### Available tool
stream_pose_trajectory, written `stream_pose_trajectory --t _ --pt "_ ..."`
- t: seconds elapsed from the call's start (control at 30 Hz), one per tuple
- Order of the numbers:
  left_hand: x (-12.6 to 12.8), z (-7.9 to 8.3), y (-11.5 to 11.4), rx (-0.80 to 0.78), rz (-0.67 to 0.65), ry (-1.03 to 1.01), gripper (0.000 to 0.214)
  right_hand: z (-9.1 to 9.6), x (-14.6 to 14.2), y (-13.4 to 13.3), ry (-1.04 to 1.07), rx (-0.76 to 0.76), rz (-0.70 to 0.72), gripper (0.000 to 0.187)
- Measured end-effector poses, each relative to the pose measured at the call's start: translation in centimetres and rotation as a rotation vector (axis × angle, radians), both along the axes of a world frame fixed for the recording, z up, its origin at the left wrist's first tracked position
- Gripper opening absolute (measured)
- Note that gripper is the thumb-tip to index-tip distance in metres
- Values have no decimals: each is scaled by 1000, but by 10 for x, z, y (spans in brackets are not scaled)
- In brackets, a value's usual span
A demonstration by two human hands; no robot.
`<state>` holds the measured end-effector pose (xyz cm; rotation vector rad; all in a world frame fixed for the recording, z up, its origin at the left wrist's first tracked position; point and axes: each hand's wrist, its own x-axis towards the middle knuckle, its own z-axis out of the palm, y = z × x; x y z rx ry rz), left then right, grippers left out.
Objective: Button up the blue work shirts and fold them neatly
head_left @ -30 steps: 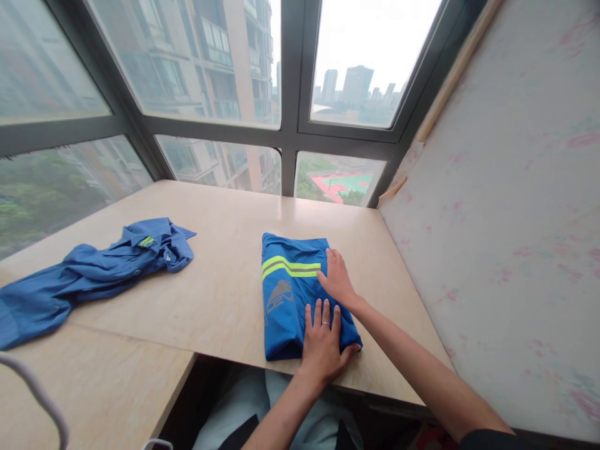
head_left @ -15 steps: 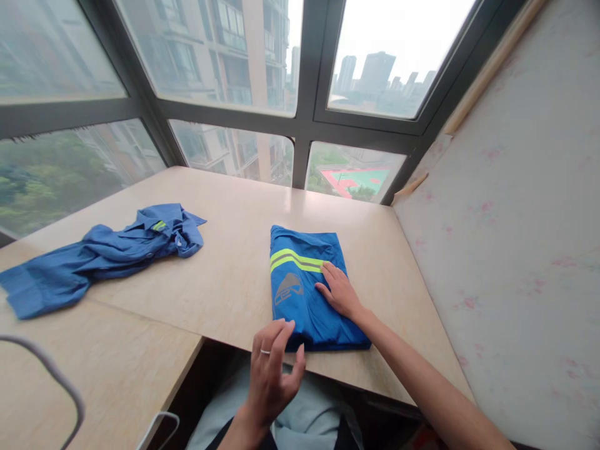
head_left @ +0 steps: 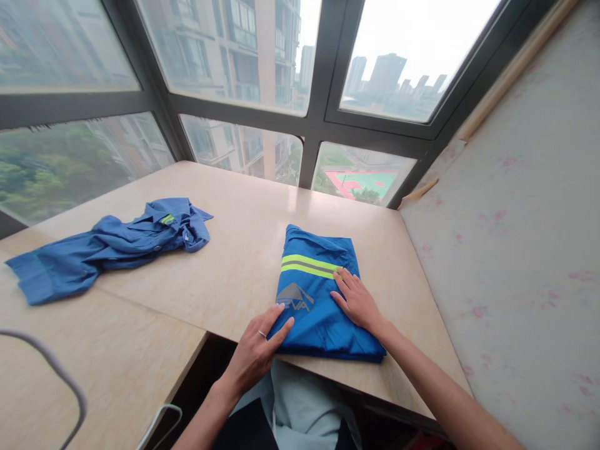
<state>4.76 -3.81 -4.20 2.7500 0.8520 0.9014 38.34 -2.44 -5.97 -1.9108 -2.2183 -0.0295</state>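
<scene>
On the table before me lies a bright blue folded garment [head_left: 319, 319], with a yellow-green and grey reflective band across it and a grey logo near its left side. My right hand [head_left: 359, 299] rests flat on its right part, fingertips at the end of the band. At the lower left edge of the cloth is my left hand [head_left: 262, 340], wearing a ring; its fingers are apart and touch the fabric beside the logo. Neither hand grasps anything.
A second blue garment [head_left: 126, 247], crumpled, lies to the left on the pale tabletop [head_left: 225, 269]. A grey cable [head_left: 56, 369] curves at the lower left. Windows stand behind, and a flowered wall [head_left: 515, 250] bounds the right side.
My left hand has come down from above the front edge onto the left side of the folded garment. The logo area now lies flatter. The view has shifted slightly.
</scene>
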Motion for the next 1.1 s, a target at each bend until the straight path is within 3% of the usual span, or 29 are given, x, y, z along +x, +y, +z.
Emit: stream_pose_trajectory --t 0.1,0.2,0.3,0.43,0.53,0.7,0.8,0.93,1.1 --pt "-2 -3 0 -68 -25 -17 74 1 0 -4 -10 -12 -18 62" --pt "-8 -1 -1 -301 -14 -81 63 -1 0 -7 -6 -11 -38 61" --pt "-11 10 -2 -726 26 -303 51 -4 0 -13 -6 -4 -61 60" --pt "1 35 9 -1419 294 -797 60 5 -3 -17 -29 -52 -73 60" --pt "13 51 19 -1712 377 -829 65 26 -7 -10 -43 -134 -93 57" --pt "17 57 17 -1796 262 -847 61 64 -27 29 41 -121 -141 59" --pt "13 58 16 -1827 291 -833 59 75 -49 61 107 -38 -104 61" --pt "16 60 19 -1840 260 -762 54 74 -84 105 149 9 -62 62" --pt "33 59 23 -1857 125 -682 50 59 -105 142 138 -75 -129 60"
